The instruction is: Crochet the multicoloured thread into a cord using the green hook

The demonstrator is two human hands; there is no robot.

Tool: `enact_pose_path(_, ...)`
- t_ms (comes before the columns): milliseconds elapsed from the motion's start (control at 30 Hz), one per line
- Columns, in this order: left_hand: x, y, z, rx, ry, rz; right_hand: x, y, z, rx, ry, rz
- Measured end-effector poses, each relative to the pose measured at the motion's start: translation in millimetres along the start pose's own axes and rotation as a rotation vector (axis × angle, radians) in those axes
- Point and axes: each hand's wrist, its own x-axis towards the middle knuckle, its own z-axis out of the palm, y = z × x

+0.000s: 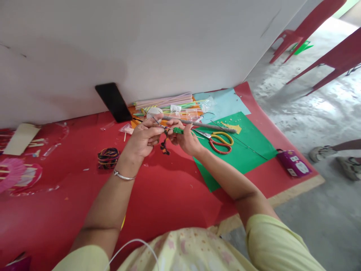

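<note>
Both hands meet above the red-covered table. My right hand (187, 140) is closed around a crochet hook (178, 130) with a green grip, its thin metal shaft pointing toward my left hand. My left hand (145, 136) pinches the black-and-orange yarn (164, 146) at the hook's tip, and a short worked piece of it dangles between the hands. The exact loop on the hook is too small to make out. A ball of dark multicoloured yarn (108, 158) lies left of my left forearm.
Scissors (221, 142) and a grey stick (208, 125) lie by the green sheet (239, 158). Pipe cleaners (163, 101) sit along the wall, where a phone (113, 101) leans. A purple box (293, 163) stands at the right edge; pink craft pieces (21, 175) lie far left.
</note>
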Motion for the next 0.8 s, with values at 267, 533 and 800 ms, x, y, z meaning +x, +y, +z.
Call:
enact_pose_path(267,1,3,-8.3,0.032,-0.028,0.003,-2,-33,-14,-0.415,-0.125,-0.267)
enact_pose_path(533,0,4,-10.3,0.075,0.008,0.106,3,-40,-24,-0.616,-0.216,-0.500)
enact_pose_path(800,-2,7,-10.9,0.095,-0.007,0.115,2,-46,-32,-0.663,-0.270,-0.496)
